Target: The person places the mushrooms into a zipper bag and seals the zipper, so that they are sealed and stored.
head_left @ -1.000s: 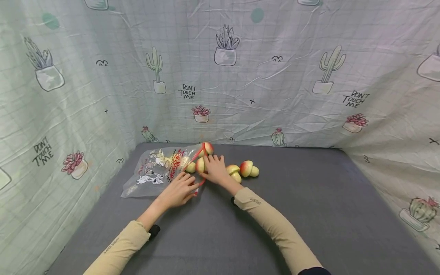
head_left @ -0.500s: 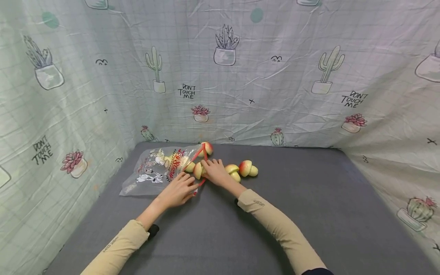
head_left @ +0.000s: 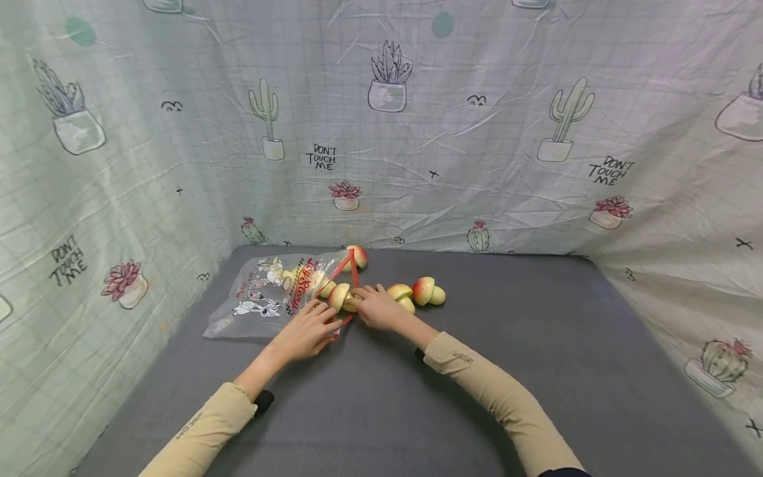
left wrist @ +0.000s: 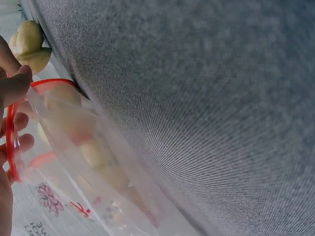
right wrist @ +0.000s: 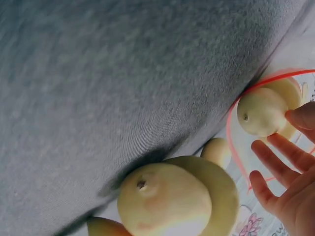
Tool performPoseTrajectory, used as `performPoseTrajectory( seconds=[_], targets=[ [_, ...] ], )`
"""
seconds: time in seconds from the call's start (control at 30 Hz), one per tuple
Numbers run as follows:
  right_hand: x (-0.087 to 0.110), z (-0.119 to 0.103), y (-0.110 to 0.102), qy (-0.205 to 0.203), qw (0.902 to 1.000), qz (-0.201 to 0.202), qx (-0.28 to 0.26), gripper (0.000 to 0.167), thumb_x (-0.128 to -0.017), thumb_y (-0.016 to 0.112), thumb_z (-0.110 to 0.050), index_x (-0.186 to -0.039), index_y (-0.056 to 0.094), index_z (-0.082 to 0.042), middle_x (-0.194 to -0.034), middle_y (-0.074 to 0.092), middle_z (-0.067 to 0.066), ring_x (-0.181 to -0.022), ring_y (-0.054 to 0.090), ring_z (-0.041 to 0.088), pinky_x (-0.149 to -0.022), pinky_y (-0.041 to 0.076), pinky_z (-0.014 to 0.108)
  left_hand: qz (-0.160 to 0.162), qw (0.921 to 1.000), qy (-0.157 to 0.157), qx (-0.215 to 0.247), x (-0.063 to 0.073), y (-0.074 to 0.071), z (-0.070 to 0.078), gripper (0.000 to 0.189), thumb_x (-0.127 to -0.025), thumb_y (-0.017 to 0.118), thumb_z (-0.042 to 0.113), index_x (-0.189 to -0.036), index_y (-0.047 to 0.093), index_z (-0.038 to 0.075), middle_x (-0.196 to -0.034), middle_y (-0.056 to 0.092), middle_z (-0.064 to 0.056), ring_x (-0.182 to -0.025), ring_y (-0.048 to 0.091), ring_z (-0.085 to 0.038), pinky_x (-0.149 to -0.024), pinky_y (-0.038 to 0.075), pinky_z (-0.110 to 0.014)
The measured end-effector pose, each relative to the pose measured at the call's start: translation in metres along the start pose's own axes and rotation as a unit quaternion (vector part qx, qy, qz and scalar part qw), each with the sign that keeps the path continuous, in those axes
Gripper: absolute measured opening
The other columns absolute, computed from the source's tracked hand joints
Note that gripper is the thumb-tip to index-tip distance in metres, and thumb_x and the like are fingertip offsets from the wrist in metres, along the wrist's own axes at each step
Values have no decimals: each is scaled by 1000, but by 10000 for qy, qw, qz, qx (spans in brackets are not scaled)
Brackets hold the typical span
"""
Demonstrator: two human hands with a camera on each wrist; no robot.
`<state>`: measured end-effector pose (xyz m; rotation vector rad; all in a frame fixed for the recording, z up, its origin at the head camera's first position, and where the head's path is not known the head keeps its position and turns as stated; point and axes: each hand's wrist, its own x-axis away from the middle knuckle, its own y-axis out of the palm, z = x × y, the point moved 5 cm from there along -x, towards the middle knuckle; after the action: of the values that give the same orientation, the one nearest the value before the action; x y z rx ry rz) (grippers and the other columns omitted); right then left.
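Note:
A clear plastic zip bag (head_left: 247, 323) with a red rim and cartoon print lies at the left back of the table, its mouth facing right. My left hand (head_left: 305, 331) holds the near side of that rim, thumb on one face and fingers on the other in the left wrist view. At the mouth, my right hand (head_left: 381, 310) pinches a yellow-and-red mushroom-shaped piece (right wrist: 261, 112) by its pale stem, between thumb and fingertip; its cap (head_left: 338, 296) points into the bag. Similar pieces (left wrist: 96, 152) show blurred through the plastic.
Two more mushroom-shaped pieces lie just right of my right hand, one nearer (head_left: 401, 291) and one farther right (head_left: 428, 291). Another piece (head_left: 357, 257) sits behind the bag's mouth. A printed cloth (head_left: 417, 165) hangs behind the grey table (head_left: 507, 371).
My right hand has shifted slightly down and turned, and the piece in it has moved left into the bag's mouth. My left hand stays on the rim.

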<state>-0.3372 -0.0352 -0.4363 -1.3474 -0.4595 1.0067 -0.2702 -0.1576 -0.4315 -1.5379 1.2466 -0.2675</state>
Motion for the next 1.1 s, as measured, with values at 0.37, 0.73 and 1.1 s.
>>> performPoseTrajectory(
  seconds=[0.37,0.73,1.1],
  targets=[
    [-10,-4,7,141,9996,-215,98,36,-93,43,-23,-129,47,-24,-130,48,2,-109,50,19,-73,39,32,-284,9995,-118,53,3,1,2,29,-71,71,25,-97,65,16,-89,54,-3,-84,48,-22,-86,36,-39],
    [-16,-4,9,286,9994,-158,150,38,-91,47,-27,-129,47,-24,-130,49,3,-108,51,20,-76,41,35,-340,9993,-137,43,3,-2,2,27,-73,69,24,-98,65,15,-89,53,-3,-84,48,-23,-87,36,-39],
    [-28,-4,12,427,9989,-87,176,37,-91,46,-36,-125,51,-23,-127,50,4,-107,51,19,-80,43,38,-551,9980,-279,149,2,-1,-2,28,-73,69,22,-101,65,16,-92,55,-3,-89,49,-22,-92,36,-43]
  ],
)
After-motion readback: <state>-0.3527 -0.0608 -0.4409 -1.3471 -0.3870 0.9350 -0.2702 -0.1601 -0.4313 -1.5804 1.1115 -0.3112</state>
